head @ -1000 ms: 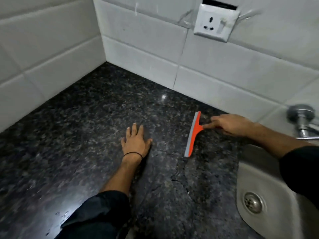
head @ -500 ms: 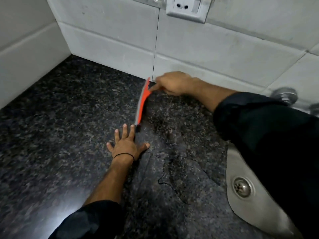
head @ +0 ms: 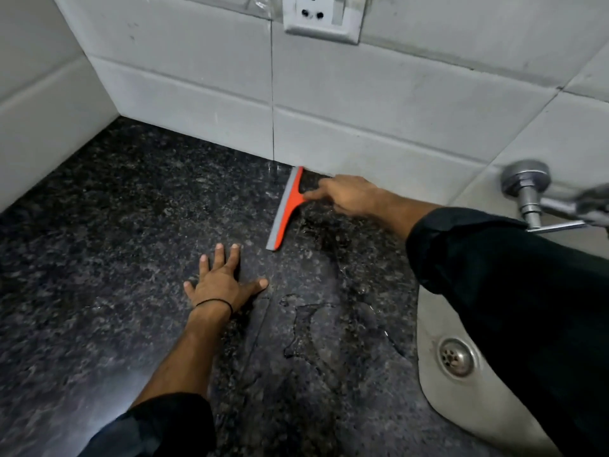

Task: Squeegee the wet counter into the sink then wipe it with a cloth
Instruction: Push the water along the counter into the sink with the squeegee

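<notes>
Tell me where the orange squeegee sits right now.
In the head view the squeegee lies blade-down on the dark counter, its far end against the tiled wall, held by the right hand, beyond the left hand.

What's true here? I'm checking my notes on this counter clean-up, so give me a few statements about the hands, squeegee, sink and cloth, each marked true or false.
1. The right hand holds the squeegee by its handle. True.
2. The squeegee's far end is close to the tiled wall. True.
3. The left hand is wiping with a cloth. False: it lies flat and bare on the counter; no cloth is in view.
4. The sink is on the left of the counter. False: it is on the right.
5. Water lies on the counter between squeegee and sink. True.
</notes>
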